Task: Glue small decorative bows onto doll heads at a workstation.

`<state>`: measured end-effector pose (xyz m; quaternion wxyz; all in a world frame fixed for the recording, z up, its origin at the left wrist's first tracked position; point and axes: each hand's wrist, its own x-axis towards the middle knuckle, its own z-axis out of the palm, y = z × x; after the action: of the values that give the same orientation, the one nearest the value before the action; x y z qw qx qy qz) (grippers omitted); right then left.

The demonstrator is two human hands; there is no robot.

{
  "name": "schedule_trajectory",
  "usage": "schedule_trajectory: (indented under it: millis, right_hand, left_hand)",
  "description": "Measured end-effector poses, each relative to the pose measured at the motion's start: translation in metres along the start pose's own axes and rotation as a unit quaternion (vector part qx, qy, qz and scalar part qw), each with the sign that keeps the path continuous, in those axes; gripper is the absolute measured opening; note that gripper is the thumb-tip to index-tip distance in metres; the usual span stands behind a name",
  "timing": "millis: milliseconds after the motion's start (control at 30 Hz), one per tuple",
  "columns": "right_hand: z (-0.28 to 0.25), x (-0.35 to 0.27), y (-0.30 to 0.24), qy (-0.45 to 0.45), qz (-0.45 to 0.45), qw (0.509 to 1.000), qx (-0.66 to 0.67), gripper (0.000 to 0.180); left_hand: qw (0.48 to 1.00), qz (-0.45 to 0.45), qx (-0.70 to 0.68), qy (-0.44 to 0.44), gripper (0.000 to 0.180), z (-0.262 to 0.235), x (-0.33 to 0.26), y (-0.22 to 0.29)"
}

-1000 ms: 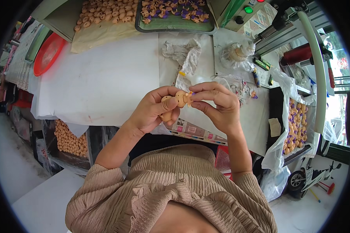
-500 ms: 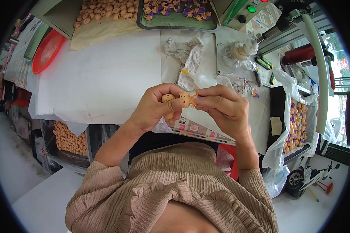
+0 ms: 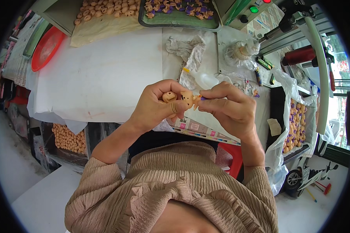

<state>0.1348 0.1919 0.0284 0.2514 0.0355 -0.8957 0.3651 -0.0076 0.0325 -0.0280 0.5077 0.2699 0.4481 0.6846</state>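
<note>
Over the near edge of the worktable, my left hand [image 3: 153,105] is closed around small tan toy heads. One toy head [image 3: 187,98], with dark dots for eyes, is pinched between thumb and fingers. A second toy head [image 3: 168,96] rests deeper in the same hand. From the right, my right hand [image 3: 231,106] pinches a small toy body [image 3: 197,101] with a bit of purple, its tan limbs sticking out. Head and body touch end to end; whether they are joined I cannot tell. My fingers hide part of both.
At the back lie many toy heads [image 3: 109,7] on brown paper, beside a green tray [image 3: 175,22] of purple-and-tan figures. A red basin [image 3: 46,48] is at left. A white bottle [image 3: 206,80], a rag [image 3: 192,52] and a lined box [image 3: 278,112] of figures are to the right.
My right hand has shifted slightly right with the toy body, showing more of it beside the head. The second head shows more between my left fingers.
</note>
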Motion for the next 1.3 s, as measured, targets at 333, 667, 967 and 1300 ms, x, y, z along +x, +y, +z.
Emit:
schedule_trajectory:
  millis: [333,667,967,1300]
  right_hand:
    - [-0.003,0.001,-0.004,0.015,0.015,1.000,0.022,0.027]
    - [-0.011,-0.009,-0.009,0.053,0.033,0.998,0.015,0.027]
    - [-0.019,-0.017,-0.011,0.013,0.038,0.998,0.038,0.025]
    - [-0.021,-0.026,-0.002,-0.012,0.030,0.999,0.042,0.025]
  left_hand:
    - [0.994,-0.030,-0.096,-0.051,0.022,0.002,0.004,-0.002]
    - [0.980,-0.044,-0.186,-0.058,0.024,0.009,0.001,-0.003]
    - [0.989,-0.055,-0.115,-0.080,0.022,0.015,0.000,-0.007]
    - [0.989,-0.067,-0.109,-0.075,0.019,0.026,-0.002,-0.006]
